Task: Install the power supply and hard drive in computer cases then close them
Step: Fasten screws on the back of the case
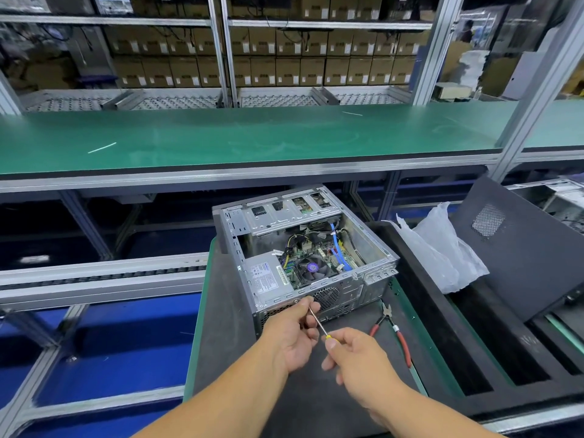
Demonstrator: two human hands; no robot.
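Gripping a screwdriver (319, 325) against the open computer case (308, 251), right hand (357, 358) on handle, left hand (292, 330) pinching shaft.

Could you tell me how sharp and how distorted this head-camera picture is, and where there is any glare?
Head view: the computer case, screwdriver and both hands, left and right, are fairly sharp; the stacked boxes are soft; wide-angle distortion bows the green shelf and tilts the frame posts; glare falls on the plastic bag.
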